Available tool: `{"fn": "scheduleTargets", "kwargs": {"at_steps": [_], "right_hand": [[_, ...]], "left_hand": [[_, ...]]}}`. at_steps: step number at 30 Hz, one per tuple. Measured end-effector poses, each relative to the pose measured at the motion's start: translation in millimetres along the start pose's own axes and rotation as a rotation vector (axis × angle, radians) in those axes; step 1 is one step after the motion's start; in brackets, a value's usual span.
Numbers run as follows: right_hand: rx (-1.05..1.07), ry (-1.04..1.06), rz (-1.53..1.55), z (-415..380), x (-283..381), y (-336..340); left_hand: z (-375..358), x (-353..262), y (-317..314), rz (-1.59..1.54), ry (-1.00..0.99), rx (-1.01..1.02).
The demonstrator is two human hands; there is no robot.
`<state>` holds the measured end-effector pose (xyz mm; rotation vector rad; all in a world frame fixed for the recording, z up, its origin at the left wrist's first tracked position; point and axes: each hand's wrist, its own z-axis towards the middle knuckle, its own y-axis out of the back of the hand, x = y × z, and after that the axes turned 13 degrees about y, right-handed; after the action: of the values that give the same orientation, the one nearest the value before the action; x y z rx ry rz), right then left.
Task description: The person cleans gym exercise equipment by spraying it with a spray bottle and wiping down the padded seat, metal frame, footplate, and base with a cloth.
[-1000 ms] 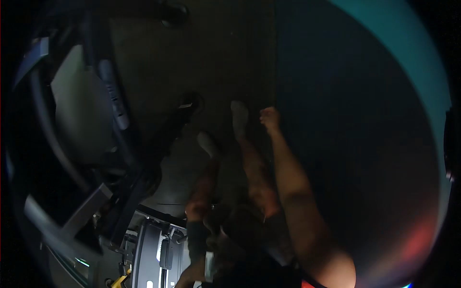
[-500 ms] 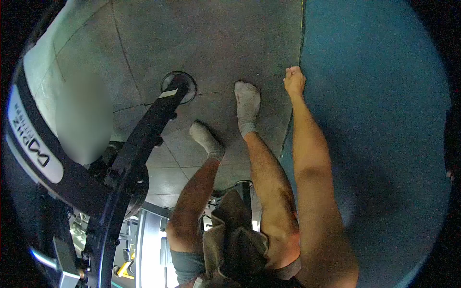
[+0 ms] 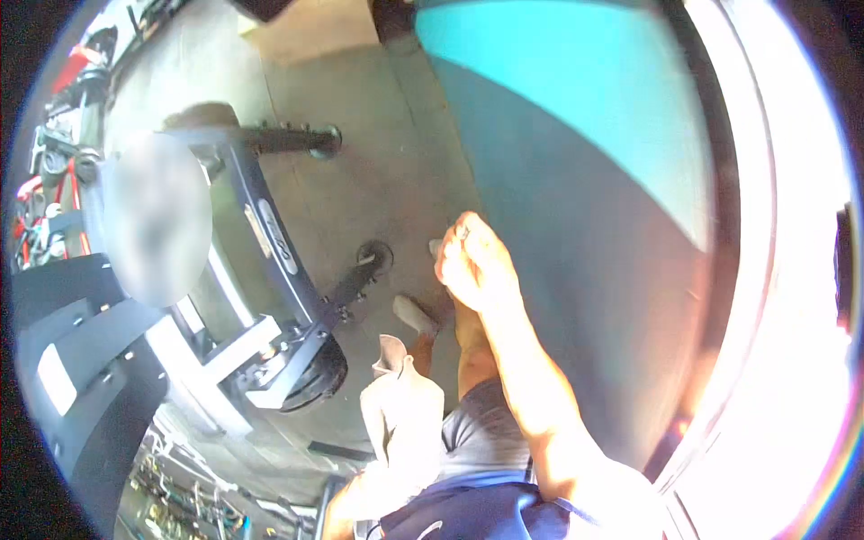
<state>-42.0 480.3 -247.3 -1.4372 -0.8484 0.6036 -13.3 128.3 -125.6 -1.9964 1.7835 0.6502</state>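
Observation:
My right hand (image 3: pixel 477 263) is held out in front of me above the floor. Its fingers are curled in, and I see nothing in them. Low in the view my left hand (image 3: pixel 373 486) is washed out by bright light. It grips a pale cloth (image 3: pixel 409 418) that bunches upward in front of my lap, with a folded corner sticking up. The fingers around the cloth are hard to make out. Beyond the cloth, a foot in a light sock (image 3: pixel 414 315) rests on the floor; the other foot is mostly behind my right hand.
A dark-framed gym machine (image 3: pixel 270 234) stands on the left, one round foot pad (image 3: pixel 375 258) near my socked foot. On the right lie a dark blue and turquoise floor area (image 3: pixel 576 180) and a glaring white strip (image 3: pixel 801 270). A pale box-like object (image 3: pixel 315 31) is at the top.
My view has swung up and brightened, showing more of the machine and the turquoise floor. My right hand now appears nearer, raised in front of my leg. The cloth has shifted, with my left arm now visible.

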Motion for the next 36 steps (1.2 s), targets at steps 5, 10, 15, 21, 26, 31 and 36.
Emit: {"fn": "scheduleTargets", "kwargs": {"at_steps": [5, 10, 15, 21, 26, 31, 36], "right_hand": [[0.062, -0.016, 0.024, -17, 28, -137], [0.19, -0.008, -0.408, -43, 61, -226], [-0.165, 0.572, -0.117, -45, 107, -272], [-0.188, -0.256, -0.888, -121, 21, -133], [-0.473, -0.469, -1.252, -202, -2, 81], [-0.679, -0.681, -1.572, -233, 0, 336], [0.019, -0.013, -2.313, -169, -9, 549]], "left_hand": [[-57, -24, 9, 0.023, -0.086, -0.013], [-87, -22, 4, -0.033, -0.218, -0.009], [-107, -41, 4, 0.18, -0.142, 0.023], [-107, -31, -6, 0.113, -0.153, 0.003], [-80, 34, -46, 0.012, -0.155, -0.031], [-6, 45, -76, 0.159, -0.103, 0.062], [74, 107, -119, 0.158, -0.059, 0.195]]}}
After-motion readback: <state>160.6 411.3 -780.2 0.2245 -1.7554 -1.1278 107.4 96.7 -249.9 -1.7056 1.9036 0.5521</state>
